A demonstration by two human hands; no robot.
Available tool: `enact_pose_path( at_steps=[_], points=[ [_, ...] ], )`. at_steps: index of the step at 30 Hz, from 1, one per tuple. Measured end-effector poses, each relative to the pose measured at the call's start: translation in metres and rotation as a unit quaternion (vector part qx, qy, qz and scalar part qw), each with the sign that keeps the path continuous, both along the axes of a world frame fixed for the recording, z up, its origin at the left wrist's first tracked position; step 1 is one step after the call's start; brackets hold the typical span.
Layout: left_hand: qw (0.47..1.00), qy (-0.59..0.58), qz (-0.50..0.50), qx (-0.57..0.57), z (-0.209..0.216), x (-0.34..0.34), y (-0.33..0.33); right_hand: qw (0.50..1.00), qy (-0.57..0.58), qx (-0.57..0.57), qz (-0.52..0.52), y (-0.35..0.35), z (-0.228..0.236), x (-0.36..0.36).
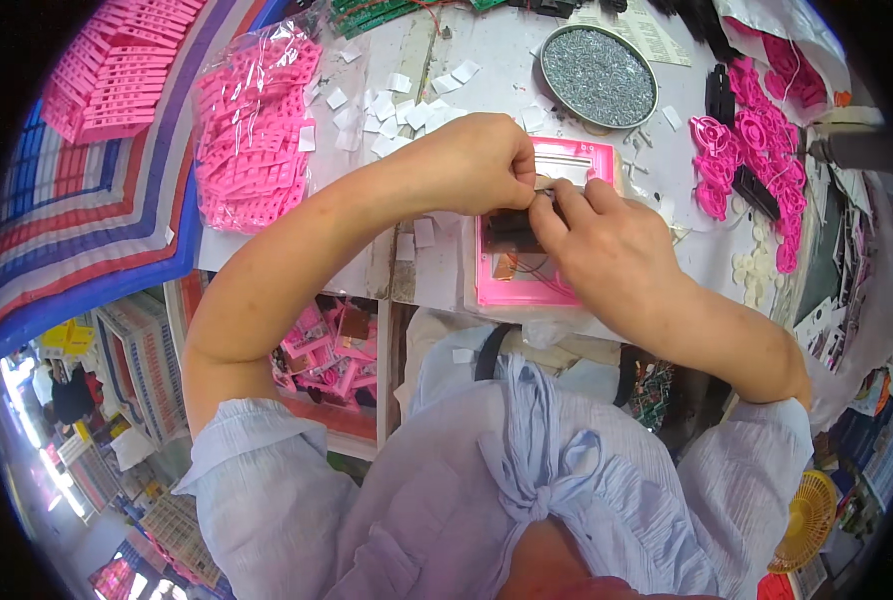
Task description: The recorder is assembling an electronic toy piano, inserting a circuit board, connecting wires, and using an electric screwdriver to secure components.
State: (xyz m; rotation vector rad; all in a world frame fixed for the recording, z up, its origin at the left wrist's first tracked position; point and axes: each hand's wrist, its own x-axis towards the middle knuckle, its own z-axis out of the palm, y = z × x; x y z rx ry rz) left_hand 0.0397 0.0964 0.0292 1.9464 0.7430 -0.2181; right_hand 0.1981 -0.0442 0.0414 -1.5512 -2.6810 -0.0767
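Note:
A pink plastic housing (523, 293) lies in front of me on the table, with dark parts and thin reddish wires inside it. My left hand (482, 165) is over its upper left part, thumb and fingers pinched together. At the fingertips shows a small pale piece (544, 183), too small to name. My right hand (612, 240) reaches in from the right with its fingers bent and their tips close together beside that piece. What the right fingertips grip is hidden. Both hands nearly touch over the housing.
A round tin of small metal screws (600, 77) stands behind the housing. White paper-like squares (404, 112) lie scattered left of it. A clear bag of pink parts (255, 135) is at the left, loose pink parts (762, 150) at the right. An open drawer (332, 350) sits below the table edge.

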Motion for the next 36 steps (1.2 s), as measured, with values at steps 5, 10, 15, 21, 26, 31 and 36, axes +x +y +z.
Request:
enact_pose_path(
  at_steps=[5,10,15,21,26,31,36],
  points=[
    [0.999,-0.026,-0.014,0.035,-0.005,-0.004,0.001,0.983,0.103,-0.146,-0.031,0.005,0.029,0.003],
    [0.972,-0.129,-0.002,0.195,0.001,0.018,0.028,0.895,0.275,0.332,-0.111,-0.022,0.073,0.099],
    [0.890,-0.173,0.002,0.422,-0.049,0.091,0.074,0.687,0.524,0.422,-0.274,-0.011,0.039,0.257],
    [0.852,-0.135,-0.088,0.499,-0.068,0.114,0.078,0.680,0.713,0.054,-0.163,0.037,0.034,0.172],
    [0.863,-0.097,-0.016,0.495,-0.071,0.116,0.072,0.636,0.759,-0.015,-0.136,0.075,0.021,0.114],
    [0.886,-0.174,0.092,0.420,-0.057,0.108,0.067,0.671,0.734,-0.043,-0.097,0.066,0.031,0.086],
    [0.944,-0.241,0.173,0.148,0.006,0.033,-0.002,0.639,0.762,-0.066,-0.083,0.036,0.030,0.077]
  ],
)
